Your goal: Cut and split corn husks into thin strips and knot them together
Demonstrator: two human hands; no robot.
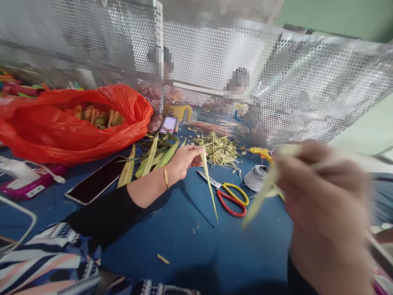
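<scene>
My left hand (186, 159), with a gold bangle at the wrist, pinches the top of a pale green corn husk strip (209, 182) that hangs down over the table. Close to the camera and blurred, my right hand (322, 192) is closed on another pale husk strip (259, 200), whose end points down to the left. Scissors (225, 192) with one red and one yellow handle lie slightly apart at the blades between the hands. Behind my left hand rests a pile of cut husk pieces (219, 149). Whole husk leaves (150, 157) lie beside my left wrist.
A red plastic bag (123, 106) with dried husk pieces stands at the left. Near it are a dark phone (96, 180) and a purple power strip (33, 184). A white thread spool (256, 176) and yellow tool (260, 153) sit right. Perforated metal panels (199, 49) border the blue table (190, 246).
</scene>
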